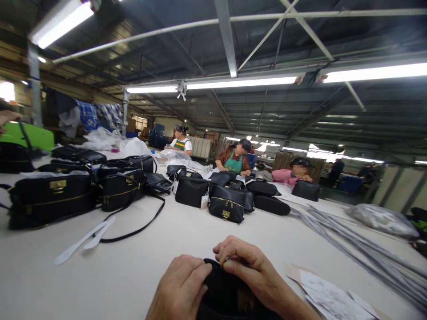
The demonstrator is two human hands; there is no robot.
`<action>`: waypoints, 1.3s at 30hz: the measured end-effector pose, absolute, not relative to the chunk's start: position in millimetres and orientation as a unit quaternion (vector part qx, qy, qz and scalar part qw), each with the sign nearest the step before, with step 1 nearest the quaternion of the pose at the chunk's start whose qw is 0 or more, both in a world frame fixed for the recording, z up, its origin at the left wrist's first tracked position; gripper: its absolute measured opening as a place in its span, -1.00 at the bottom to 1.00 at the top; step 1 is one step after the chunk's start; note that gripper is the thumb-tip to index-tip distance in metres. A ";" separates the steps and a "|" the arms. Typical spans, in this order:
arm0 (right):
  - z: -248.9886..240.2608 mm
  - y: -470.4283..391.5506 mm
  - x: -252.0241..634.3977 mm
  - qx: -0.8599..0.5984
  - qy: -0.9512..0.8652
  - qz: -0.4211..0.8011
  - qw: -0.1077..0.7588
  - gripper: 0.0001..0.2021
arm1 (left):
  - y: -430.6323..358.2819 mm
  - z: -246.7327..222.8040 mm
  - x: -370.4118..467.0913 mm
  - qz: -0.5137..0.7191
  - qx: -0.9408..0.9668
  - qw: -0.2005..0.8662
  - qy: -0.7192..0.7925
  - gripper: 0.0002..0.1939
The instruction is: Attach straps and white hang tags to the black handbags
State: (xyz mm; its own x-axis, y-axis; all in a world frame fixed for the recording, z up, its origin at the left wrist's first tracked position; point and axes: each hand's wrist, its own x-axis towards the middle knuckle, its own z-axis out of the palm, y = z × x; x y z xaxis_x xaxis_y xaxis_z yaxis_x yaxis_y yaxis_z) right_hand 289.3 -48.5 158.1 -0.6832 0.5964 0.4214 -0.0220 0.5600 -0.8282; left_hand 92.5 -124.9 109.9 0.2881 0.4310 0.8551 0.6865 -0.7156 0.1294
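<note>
A black handbag [225,289] is at the table's near edge, low in the view, and its lower part runs out of the picture. My left hand [180,286] is closed on its left upper edge, thumb and fingers pressed against the rim. At the top edge my right hand [248,264] pinches the bag with thumb and forefinger. Something small and shiny shows by these fingertips, too small to name. A gold-coloured patch on the bag's front is partly in shadow.
Several finished-looking black handbags [55,195] stand on the white table [140,275] at left and centre. White strips [85,240] lie at left, papers [330,291] and long grey strips [353,249] at right. Co-workers [235,160] sit across the table.
</note>
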 end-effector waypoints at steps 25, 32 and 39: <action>210.8 -38.7 277.1 -0.170 -0.961 0.182 0.123 -0.86 | -113.6 118.6 96.9 -0.506 -0.697 -0.278 -0.425 -0.83; 185.6 -39.0 286.8 -0.193 -0.946 0.193 0.175 -0.83 | -117.7 129.1 70.0 -0.451 -0.734 -0.371 -0.346 -0.71; 176.2 -35.5 289.6 -0.208 -0.933 0.195 0.218 -0.85 | -115.0 121.5 56.4 -0.495 -0.747 -0.329 -0.296 -0.56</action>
State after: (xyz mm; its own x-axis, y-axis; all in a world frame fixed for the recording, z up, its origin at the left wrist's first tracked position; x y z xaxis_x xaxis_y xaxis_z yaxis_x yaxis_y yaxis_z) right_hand 289.6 -35.5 176.2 -0.8184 0.4739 0.3251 0.3044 0.8372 -0.4543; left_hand 56.4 -115.0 121.5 0.3336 0.7687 0.5457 0.1169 -0.6081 0.7852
